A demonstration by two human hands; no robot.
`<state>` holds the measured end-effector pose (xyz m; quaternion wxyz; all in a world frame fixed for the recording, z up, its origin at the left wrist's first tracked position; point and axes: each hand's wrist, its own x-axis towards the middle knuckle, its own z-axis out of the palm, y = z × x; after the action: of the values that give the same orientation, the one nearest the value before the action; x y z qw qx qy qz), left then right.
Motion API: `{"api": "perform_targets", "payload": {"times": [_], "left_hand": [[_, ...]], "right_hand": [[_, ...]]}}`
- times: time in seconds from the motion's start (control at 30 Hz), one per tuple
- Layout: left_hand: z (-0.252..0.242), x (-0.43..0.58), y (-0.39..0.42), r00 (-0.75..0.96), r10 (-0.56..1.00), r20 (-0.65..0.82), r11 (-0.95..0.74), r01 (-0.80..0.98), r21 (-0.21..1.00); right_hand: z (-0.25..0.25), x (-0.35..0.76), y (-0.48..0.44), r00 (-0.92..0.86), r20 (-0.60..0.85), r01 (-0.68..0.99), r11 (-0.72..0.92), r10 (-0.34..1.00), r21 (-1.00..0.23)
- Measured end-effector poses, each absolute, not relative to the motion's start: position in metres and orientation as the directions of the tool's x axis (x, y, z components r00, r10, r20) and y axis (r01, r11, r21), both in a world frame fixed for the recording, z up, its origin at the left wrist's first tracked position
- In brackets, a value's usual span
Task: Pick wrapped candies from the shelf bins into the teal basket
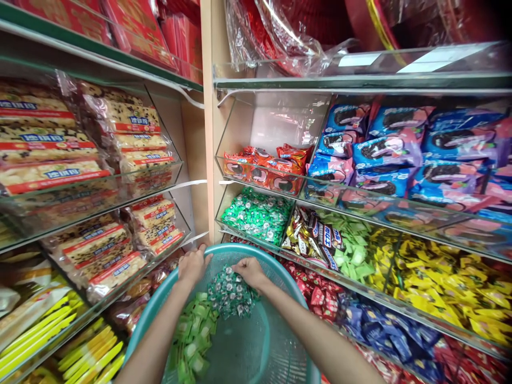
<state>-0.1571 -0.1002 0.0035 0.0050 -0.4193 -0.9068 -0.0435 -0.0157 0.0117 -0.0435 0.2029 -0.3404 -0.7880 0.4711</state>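
Note:
A big teal plastic basket (294,288) with mesh sides fills the lower middle of my view. My left hand (194,265) is closed over its far rim, left of centre. Inside the basket, my right hand (250,273) has its fingers curled together at the top of a heap of dark-green wrapped candies (232,296); its fingertips are partly hidden among them. Light-green wrapped candies (194,336) lie to the left of that heap, under my left forearm. Just beyond the rim, a clear bin holds more dark-green candies (256,216).
Glass-fronted shelves surround the basket. Packaged puffed-rice bars (52,144) stand on the left, with a wooden post (208,122) at the corner. To the right are blue cookie packs (388,144), chocolate bars (324,240), yellow candies (436,277) and dark-blue candies (380,325).

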Motion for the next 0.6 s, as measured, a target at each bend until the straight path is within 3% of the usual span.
{"api": "perform_targets", "payload": {"times": [0.17,0.37,0.6], "left_hand": [[0.004,-0.156,-0.099,-0.645,0.762,0.056,0.642,0.764,0.065],[0.003,-0.155,-0.101,-0.648,0.759,0.061,0.645,0.761,0.065],[0.003,-0.155,-0.100,-0.638,0.767,0.070,0.634,0.770,0.063]], "right_hand": [[-0.052,-0.010,0.016,-0.625,-0.046,0.410,0.278,0.779,-0.869],[-0.033,-0.002,0.002,-0.637,0.151,0.539,0.576,0.756,-0.614],[0.058,-0.014,-0.017,-0.788,0.388,0.353,0.868,0.478,-0.350]]}}
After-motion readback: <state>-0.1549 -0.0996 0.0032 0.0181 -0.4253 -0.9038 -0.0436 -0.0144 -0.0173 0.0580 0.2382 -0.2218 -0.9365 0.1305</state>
